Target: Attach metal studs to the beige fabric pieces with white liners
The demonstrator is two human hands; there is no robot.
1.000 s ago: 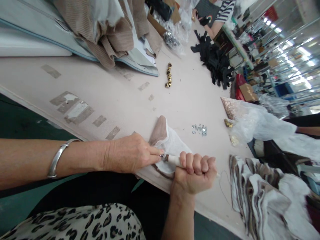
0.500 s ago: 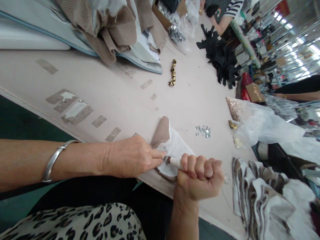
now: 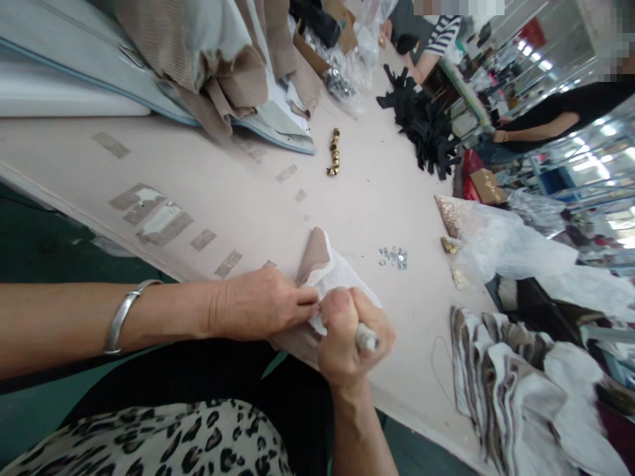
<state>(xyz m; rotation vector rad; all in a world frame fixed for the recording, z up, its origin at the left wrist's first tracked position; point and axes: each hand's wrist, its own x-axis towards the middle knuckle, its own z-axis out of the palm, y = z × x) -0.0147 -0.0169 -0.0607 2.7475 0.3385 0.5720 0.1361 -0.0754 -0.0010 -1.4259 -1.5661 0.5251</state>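
My left hand [image 3: 262, 301] lies at the table's near edge, its fingers pressed together on a small fabric piece [image 3: 347, 271]. That piece has a white fuzzy face and a tan ribbed corner folded over. My right hand [image 3: 350, 334] is wrapped in a fist round a white-handled tool [image 3: 366, 337], held steeply over the fabric beside my left fingertips. Only the handle's butt end shows; the tool's tip is hidden beneath the fist. Past the fabric, several small silvery discs [image 3: 401, 258] lie in a cluster.
Gold-coloured pieces [image 3: 334, 152] form a short row. Tan ribbed garments [image 3: 218, 73] are heaped far left, black strips [image 3: 421, 119] at the back. A clear plastic bag [image 3: 516, 231] and stacked fabric pieces [image 3: 501, 383] stand right. Two other people are in the background.
My right fist has moved left and tipped the tool from nearly flat to steep, so its butt end now faces me. My left hand stays on the fabric. The view has shifted slightly.
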